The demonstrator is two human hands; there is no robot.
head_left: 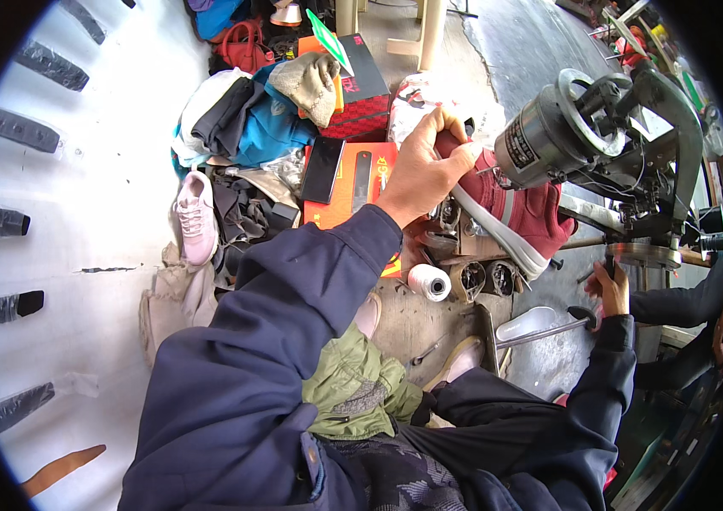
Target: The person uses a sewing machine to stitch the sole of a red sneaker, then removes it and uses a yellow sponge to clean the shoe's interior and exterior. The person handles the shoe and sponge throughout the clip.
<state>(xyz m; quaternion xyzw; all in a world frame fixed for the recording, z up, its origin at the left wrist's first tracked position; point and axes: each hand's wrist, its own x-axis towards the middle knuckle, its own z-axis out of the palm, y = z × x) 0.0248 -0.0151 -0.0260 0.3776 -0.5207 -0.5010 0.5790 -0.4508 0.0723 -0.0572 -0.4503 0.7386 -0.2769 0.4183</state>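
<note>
On the cluttered workshop floor, your left hand (424, 166) grips the red sneaker (515, 209) at the sewing machine (600, 136); your right hand (610, 289) closes on its crank handle (608, 266).

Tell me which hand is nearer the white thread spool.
Left. The left hand grips the red shoe above the thread spool; the right hand is farther right, on the machine's handle.

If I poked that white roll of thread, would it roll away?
Probably a little. The white thread spool lies on its side on the bench, so its round body could roll. It looks small and likely light, so a poke should shift it easily. The containers beside it would probably stop it.
</note>
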